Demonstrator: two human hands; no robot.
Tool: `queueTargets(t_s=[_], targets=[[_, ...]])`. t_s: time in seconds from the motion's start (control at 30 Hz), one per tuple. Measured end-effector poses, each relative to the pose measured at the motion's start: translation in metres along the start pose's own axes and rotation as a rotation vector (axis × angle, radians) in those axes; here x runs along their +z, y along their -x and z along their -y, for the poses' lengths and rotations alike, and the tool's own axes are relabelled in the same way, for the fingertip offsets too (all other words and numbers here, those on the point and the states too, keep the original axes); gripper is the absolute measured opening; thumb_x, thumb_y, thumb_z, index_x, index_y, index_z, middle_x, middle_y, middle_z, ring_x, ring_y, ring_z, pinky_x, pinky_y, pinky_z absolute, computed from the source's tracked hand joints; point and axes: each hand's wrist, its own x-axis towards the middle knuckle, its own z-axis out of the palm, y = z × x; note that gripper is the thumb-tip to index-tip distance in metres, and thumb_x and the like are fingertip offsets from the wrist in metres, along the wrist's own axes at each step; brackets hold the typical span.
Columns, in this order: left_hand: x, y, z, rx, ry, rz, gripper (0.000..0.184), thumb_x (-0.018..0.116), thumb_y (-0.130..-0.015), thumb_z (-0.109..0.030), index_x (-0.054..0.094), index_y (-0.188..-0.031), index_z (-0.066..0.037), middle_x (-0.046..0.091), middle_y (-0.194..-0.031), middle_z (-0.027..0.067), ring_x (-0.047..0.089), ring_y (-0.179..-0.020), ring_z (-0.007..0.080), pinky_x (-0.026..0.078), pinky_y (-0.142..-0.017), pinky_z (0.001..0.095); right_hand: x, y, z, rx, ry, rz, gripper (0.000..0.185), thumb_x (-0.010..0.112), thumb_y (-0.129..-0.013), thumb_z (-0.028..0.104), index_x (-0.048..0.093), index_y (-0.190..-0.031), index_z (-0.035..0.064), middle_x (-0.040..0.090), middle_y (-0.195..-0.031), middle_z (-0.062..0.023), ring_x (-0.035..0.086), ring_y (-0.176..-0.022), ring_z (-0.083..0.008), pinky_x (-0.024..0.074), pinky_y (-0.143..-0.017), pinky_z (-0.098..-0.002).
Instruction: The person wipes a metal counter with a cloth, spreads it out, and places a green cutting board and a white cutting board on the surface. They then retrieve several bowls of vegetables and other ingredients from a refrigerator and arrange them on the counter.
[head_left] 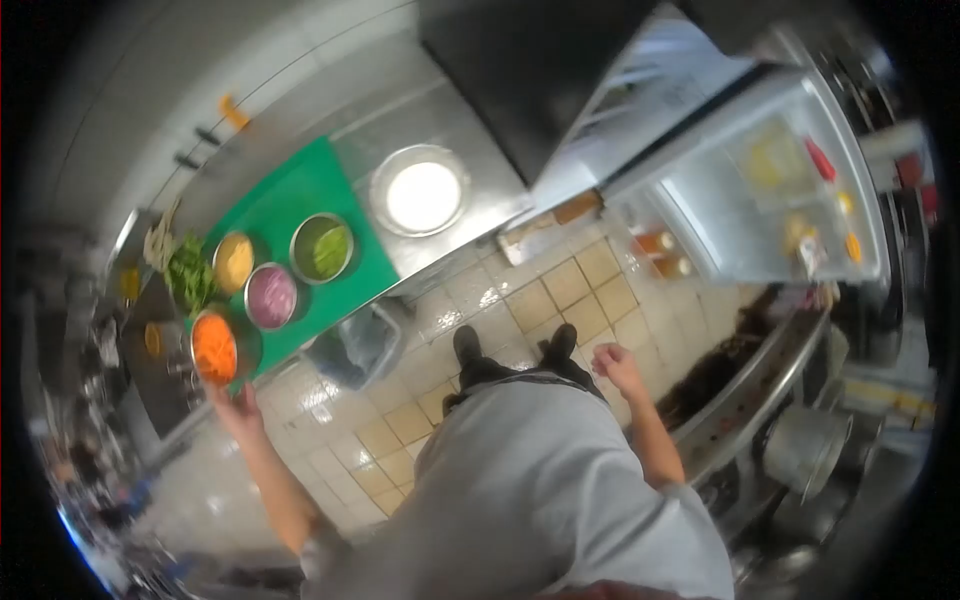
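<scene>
My left hand [238,410] is at the near edge of a metal bowl of orange carrot strips [215,347]. Its fingers are apart beside the rim; whether they touch it I cannot tell. Beyond that bowl, metal bowls hold chopped purple onion [272,297], something pale yellow [235,262] and sliced green vegetable [330,250]. They stand on a green cutting board [290,190], with leafy greens [190,272] at its left end. Over the floor on the right, away from the counter, my right hand [614,367] has its fingers loosely curled, with nothing visible in them.
A round container of white contents [424,195] stands on the steel counter [490,190]. Below the counter is a lined bin [360,345]. The fridge door [850,180] hangs open at right, with bottles in it. A large pot [805,450] sits at lower right. The tiled floor looks wet.
</scene>
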Motion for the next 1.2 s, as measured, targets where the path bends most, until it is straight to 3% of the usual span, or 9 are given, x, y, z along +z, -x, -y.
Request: queueTargets(t_s=[0.17,0.43,0.53,0.6,0.77,0.93,1.03,1.1,1.2], targets=[[0.044,0.100,0.091,0.753,-0.428,-0.067,0.043,0.065,-0.096,-0.030,0.054,-0.127,-0.002,0.058,-0.122,0.0082,0.052,-0.114,0.0176,0.042,-0.098,0.0324,-0.013,-0.007,-0.019,0.006,-0.131,-0.013,0.028,0.062,-0.098,0.027,0.064,-0.107,0.0007,0.067,-0.086,-0.0071,0.062,-0.072,-0.0124,0.0520,-0.066,-0.0261],[0.197,0.330,0.275,0.366,-0.861,0.946,0.035,0.065,-0.095,-0.017,0.058,-0.125,-0.001,0.062,-0.122,0.0103,0.062,-0.107,0.0218,0.050,-0.095,0.0340,-0.129,-0.014,-0.092,-0.004,-0.171,-0.076,0.028,0.063,-0.098,0.030,0.064,-0.106,0.0030,0.065,-0.082,-0.0034,0.060,-0.069,-0.0112,0.0510,-0.063,-0.0267],[0.237,0.361,0.327,0.639,-1.042,1.090,0.041,0.069,-0.092,-0.016,0.056,-0.128,-0.001,0.064,-0.122,0.0132,0.060,-0.112,0.0189,0.049,-0.095,0.0311,-0.180,-0.007,-0.130,0.042,-0.459,-0.213,0.028,0.063,-0.097,0.031,0.063,-0.108,0.0054,0.065,-0.084,-0.0038,0.062,-0.071,-0.0128,0.0525,-0.065,-0.0275],[0.274,0.388,0.345,0.858,-1.112,1.223,0.043,0.070,-0.088,-0.019,0.057,-0.125,-0.001,0.063,-0.125,0.0192,0.063,-0.110,0.0282,0.051,-0.093,0.0362,-0.210,-0.004,-0.160,0.094,-0.570,-0.328,0.028,0.063,-0.097,0.032,0.062,-0.109,0.0069,0.065,-0.085,-0.0046,0.063,-0.072,-0.0142,0.0530,-0.065,-0.0284],[0.390,0.395,0.401,0.589,-1.214,1.224,0.047,0.071,-0.086,-0.021,0.056,-0.126,0.000,0.064,-0.122,0.0208,0.066,-0.103,0.0297,0.053,-0.087,0.0379,-0.241,0.010,-0.187,0.131,-0.670,-0.443,0.029,0.064,-0.096,0.032,0.062,-0.107,0.0054,0.066,-0.085,-0.0057,0.063,-0.072,-0.0145,0.0532,-0.065,-0.0290],[0.529,0.373,0.481,0.972,-1.068,1.234,0.055,0.072,-0.086,-0.022,0.050,-0.131,0.001,0.067,-0.115,0.0195,0.067,-0.098,0.0272,0.053,-0.086,0.0370,-0.210,0.020,-0.190,0.154,-0.764,-0.496,0.029,0.066,-0.096,0.030,0.063,-0.104,0.0022,0.064,-0.078,-0.0055,0.061,-0.065,-0.0139,0.0518,-0.059,-0.0277],[0.615,0.369,0.517,0.712,-1.159,1.193,0.063,0.074,-0.083,-0.023,0.047,-0.135,0.000,0.066,-0.116,0.0198,0.065,-0.105,0.0278,0.051,-0.091,0.0376,-0.170,0.026,-0.176,0.212,-0.788,-0.531,0.027,0.066,-0.097,0.028,0.063,-0.103,0.0018,0.063,-0.075,-0.0043,0.059,-0.066,-0.0120,0.0497,-0.058,-0.0269],[0.666,0.341,0.559,0.967,-0.868,1.150,0.063,0.077,-0.079,-0.022,0.050,-0.131,0.000,0.062,-0.124,0.0243,0.062,-0.115,0.0358,0.047,-0.098,0.0416,-0.147,0.024,-0.167,0.319,-0.819,-0.459,0.020,0.062,-0.099,0.021,0.062,-0.101,0.0013,0.062,-0.077,-0.0054,0.058,-0.065,-0.0132,0.0499,-0.061,-0.0282],[0.728,0.314,0.600,0.990,-0.995,1.163,0.065,0.078,-0.079,-0.026,0.050,-0.132,-0.001,0.062,-0.125,0.0242,0.060,-0.117,0.0360,0.046,-0.099,0.0408,-0.125,0.006,-0.154,0.354,-0.585,-0.389,0.023,0.063,-0.097,0.022,0.064,-0.104,-0.0005,0.066,-0.080,-0.0073,0.061,-0.068,-0.0136,0.0509,-0.064,-0.0281]])
